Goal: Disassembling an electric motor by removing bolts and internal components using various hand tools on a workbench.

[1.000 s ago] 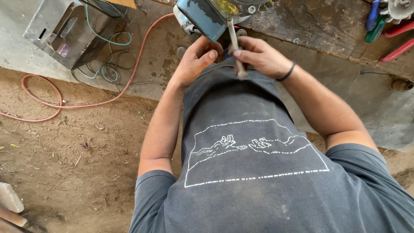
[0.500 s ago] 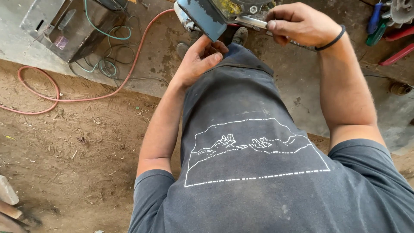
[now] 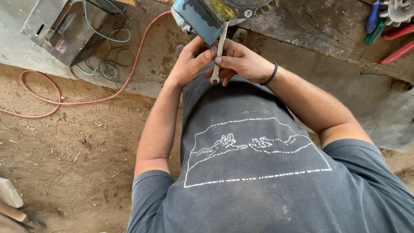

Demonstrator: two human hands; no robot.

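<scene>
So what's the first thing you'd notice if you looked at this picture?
Probably the silver wrench at the top middle, gripped by the left hand and the right hand together, its top end up at a blue machine on the workbench edge. Next, the orange hose snaking over the dirt floor on the left. Red and blue tool handles lie at the top right.

A slim silver steel wrench (image 3: 218, 51) hangs between both hands, below the blue metal machine housing (image 3: 199, 14) (red rubber hose (image 3: 56, 100) lies left, on the dirt floor (image 3: 69, 155))
</scene>
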